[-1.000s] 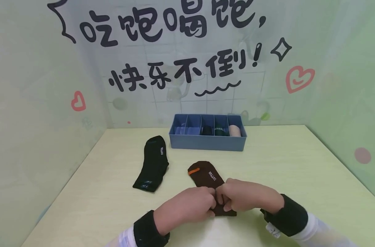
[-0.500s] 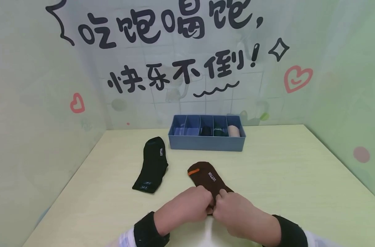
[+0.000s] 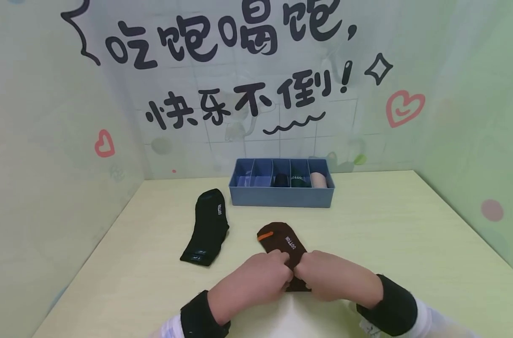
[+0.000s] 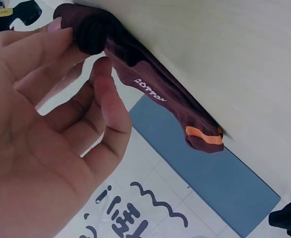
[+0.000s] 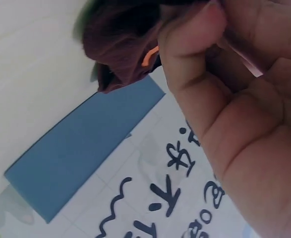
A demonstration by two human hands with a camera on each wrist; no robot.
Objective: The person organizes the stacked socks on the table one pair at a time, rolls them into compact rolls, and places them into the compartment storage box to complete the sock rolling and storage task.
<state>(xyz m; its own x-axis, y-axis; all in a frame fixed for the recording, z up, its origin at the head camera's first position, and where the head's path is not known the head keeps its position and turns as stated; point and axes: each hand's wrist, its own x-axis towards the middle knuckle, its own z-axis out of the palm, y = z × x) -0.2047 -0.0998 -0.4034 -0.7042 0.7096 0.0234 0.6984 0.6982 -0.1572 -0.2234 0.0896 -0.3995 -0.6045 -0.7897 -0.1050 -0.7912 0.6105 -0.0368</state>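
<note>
A brown sock (image 3: 283,237) with an orange toe stripe and white "COTTON" lettering lies on the table, its toe pointing away from me. My left hand (image 3: 260,277) and right hand (image 3: 330,274) meet over its middle, fingers curled at the fabric. Up close in the left wrist view, that sock (image 4: 150,89) has a dark rolled end, which the left hand (image 4: 51,124) pinches at the fingertips. From the right wrist, the right hand (image 5: 244,109) grips the sock (image 5: 120,44) with bent fingers; part of its grasp is cut off by the frame.
A black sock (image 3: 207,225) lies flat to the left. Behind stands a blue divided box (image 3: 282,197) holding a black roll (image 3: 281,180), a green roll (image 3: 299,180) and a pink roll (image 3: 318,180) in separate compartments. Printed walls enclose the table (image 3: 392,220).
The right hand turned and dropped lower over the sock's near end, then came back up beside the left hand. The left hand stayed nearly in place. The black sock and box are undisturbed.
</note>
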